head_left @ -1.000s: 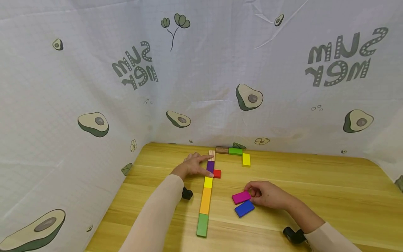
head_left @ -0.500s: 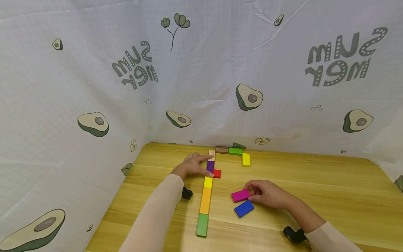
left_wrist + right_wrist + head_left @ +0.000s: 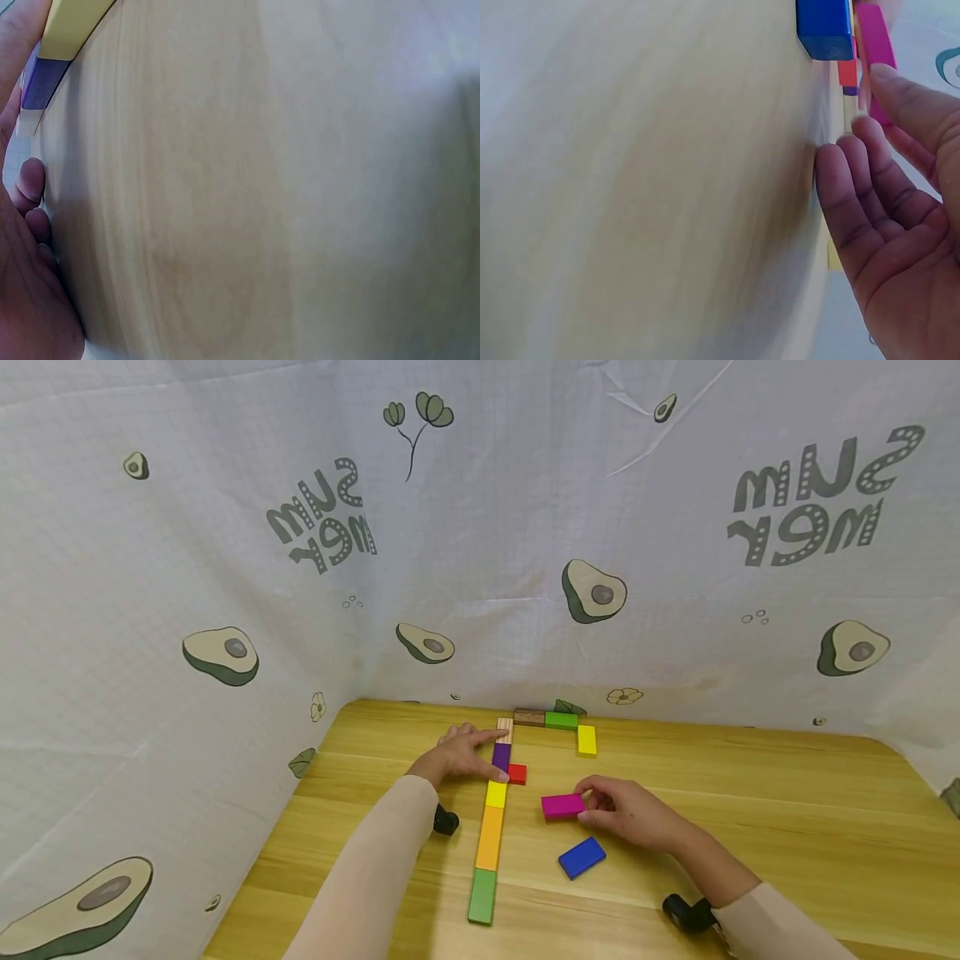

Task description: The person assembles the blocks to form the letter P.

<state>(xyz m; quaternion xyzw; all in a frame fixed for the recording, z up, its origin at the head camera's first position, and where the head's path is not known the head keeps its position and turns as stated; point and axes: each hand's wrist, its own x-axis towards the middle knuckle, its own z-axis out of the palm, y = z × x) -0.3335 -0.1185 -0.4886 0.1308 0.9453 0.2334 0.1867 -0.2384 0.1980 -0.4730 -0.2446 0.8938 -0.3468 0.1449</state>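
Observation:
My right hand (image 3: 628, 812) pinches one end of a magenta block (image 3: 561, 807) between thumb and index finger, and in the right wrist view the block looks raised off the table. A blue block (image 3: 582, 857) lies just nearer than it. Spread along a column of blocks, my left hand (image 3: 461, 753) has its index fingertip on a pale striped block (image 3: 505, 727). Its thumb tip is by the purple block (image 3: 501, 756) and the small red block (image 3: 517, 774). Toward me the column runs on with yellow (image 3: 496, 793), orange (image 3: 489, 837) and green (image 3: 482, 896) blocks.
Behind, a brown block (image 3: 529, 717) and a bright green block (image 3: 561, 721) lie end to end, with a yellow block (image 3: 587, 741) at their right. A printed curtain (image 3: 480, 552) stands at the table's back and left. Each wrist has a black device, the right one (image 3: 686, 913) low over the wood.
My right hand has moved the magenta block away from the blue one, forward and left, turning it nearly crosswise. The left hand and the column have stayed put.

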